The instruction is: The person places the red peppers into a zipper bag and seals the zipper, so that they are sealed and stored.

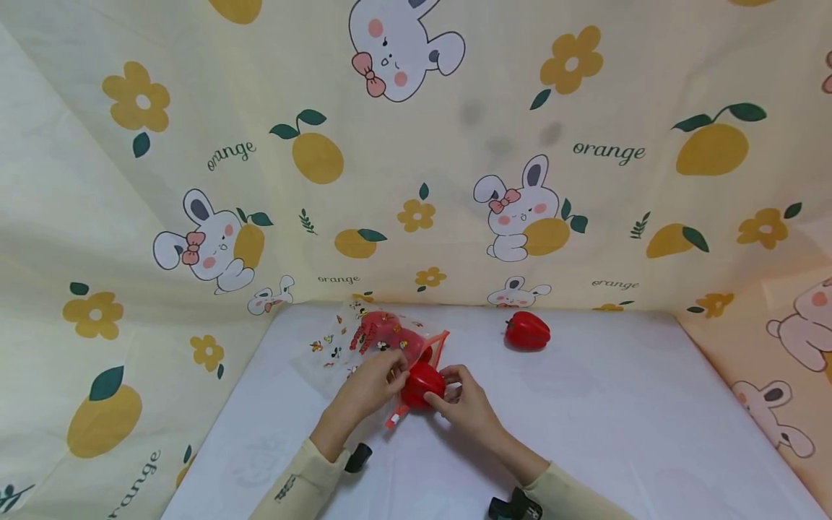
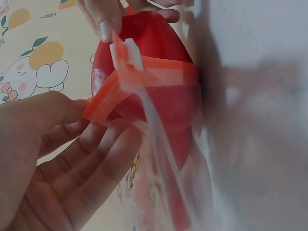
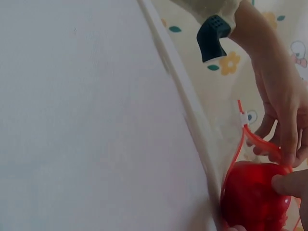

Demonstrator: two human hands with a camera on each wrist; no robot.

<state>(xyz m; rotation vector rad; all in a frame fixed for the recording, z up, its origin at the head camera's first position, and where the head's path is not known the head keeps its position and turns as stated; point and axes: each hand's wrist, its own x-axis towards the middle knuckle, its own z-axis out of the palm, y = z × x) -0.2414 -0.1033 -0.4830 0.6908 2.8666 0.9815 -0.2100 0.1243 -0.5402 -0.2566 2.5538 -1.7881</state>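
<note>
A clear zip bag with small cartoon prints lies at the table's middle left, its orange-red zip edge spread apart. Red shapes show through its plastic. My left hand pinches one side of that edge between thumb and fingers. In the bag's mouth sits a red bell pepper, partly inside; the right wrist view shows the same pepper between the zip edges. My right hand grips it from the right, thumb and fingers on its sides. A white slider sits at the zip's end.
Another red bell pepper lies at the back of the white table, right of the bag. A cloth printed with rabbits and oranges hangs behind and at both sides. Dark camera mounts are on both wrists.
</note>
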